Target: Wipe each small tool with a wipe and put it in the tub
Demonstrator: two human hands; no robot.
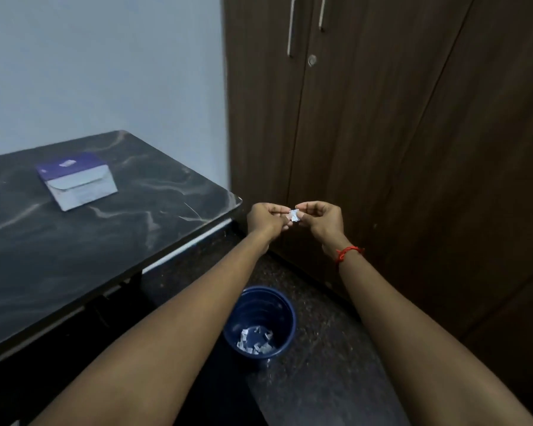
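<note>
A small white piece [294, 216] is pinched between the left hand [266, 218] and the right hand [320, 219], each grip clamped on one edge of it. The blue tub [259, 305] is seen on the floor below the hands, with white scraps [254, 345] lying inside. A purple-and-white box [77, 179] is set on the bench [120, 241].

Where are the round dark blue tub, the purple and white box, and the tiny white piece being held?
round dark blue tub [262, 309]: head view, on its inner back wall.
purple and white box [74, 187]: head view, on its pale front flap.
tiny white piece [293, 215]: head view, on its middle.
</note>
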